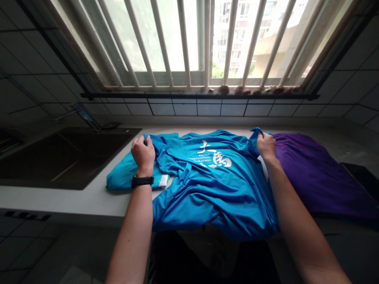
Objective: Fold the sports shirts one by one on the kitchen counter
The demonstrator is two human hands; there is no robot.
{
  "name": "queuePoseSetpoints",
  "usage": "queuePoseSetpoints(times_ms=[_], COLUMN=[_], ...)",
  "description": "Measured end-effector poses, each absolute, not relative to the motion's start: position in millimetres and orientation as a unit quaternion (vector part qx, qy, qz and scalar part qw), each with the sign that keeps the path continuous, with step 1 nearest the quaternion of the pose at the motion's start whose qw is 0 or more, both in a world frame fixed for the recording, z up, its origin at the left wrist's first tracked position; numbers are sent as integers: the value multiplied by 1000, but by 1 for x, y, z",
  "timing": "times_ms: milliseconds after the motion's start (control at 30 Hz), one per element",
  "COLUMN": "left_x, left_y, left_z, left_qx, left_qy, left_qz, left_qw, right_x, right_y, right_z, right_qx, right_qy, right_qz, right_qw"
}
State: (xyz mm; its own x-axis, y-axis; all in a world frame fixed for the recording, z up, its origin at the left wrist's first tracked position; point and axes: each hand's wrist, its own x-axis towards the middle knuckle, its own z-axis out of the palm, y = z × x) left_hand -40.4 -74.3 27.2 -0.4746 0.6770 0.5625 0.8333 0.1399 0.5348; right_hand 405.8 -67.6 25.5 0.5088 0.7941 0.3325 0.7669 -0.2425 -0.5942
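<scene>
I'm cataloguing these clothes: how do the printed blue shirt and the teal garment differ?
The blue shirt is spread and rumpled; the teal garment looks compactly folded. The blue shirt is gripped by the left hand and right hand; the teal garment lies partly beneath it. The blue shirt is the darker blue. Both rest on the counter.

Both hands (143, 156) (266, 146) gripping, apart

Between your two hands, you have a blue short-sleeved fabric T-shirt (225, 189) spread across the pale smooth bench (97, 204), white marathon lettering facing up, collar toward the window (183, 43), sleeves pulled outward, body wrinkled and lower part draping over the near edge.
</scene>
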Motion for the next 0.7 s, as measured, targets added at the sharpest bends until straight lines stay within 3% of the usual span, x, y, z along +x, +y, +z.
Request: queuePoseSetpoints(times_ms=[133, 233, 400, 533, 633, 700], left_x=[-37, -29, -21, -22, -19, -16], left_y=[-74, -74, -74, -78, -83, -85], left_z=[29, 28, 19, 17, 22, 26], left_qx=[-507, -574, -723, -777, -790, -792], left_qy=[-709, -673, -594, -529, -491, -485], left_qz=[-479, -461, -343, -282, -270, -260], left_qw=[104, 66, -90, -195, -249, -265], right_x=[408, 404, 395, 391, 388, 386], right_y=[-62, -62, -66, -71, -75, -77], right_z=[19, 18, 20, 24, 25, 25], right_qx=[-760, -754, -734, -691, -580, -502], right_qy=[-512, -543, -601, -637, -728, -794], right_qz=[15, 32, 33, 41, 112, 202], right_qw=[400, 367, 315, 340, 349, 276])
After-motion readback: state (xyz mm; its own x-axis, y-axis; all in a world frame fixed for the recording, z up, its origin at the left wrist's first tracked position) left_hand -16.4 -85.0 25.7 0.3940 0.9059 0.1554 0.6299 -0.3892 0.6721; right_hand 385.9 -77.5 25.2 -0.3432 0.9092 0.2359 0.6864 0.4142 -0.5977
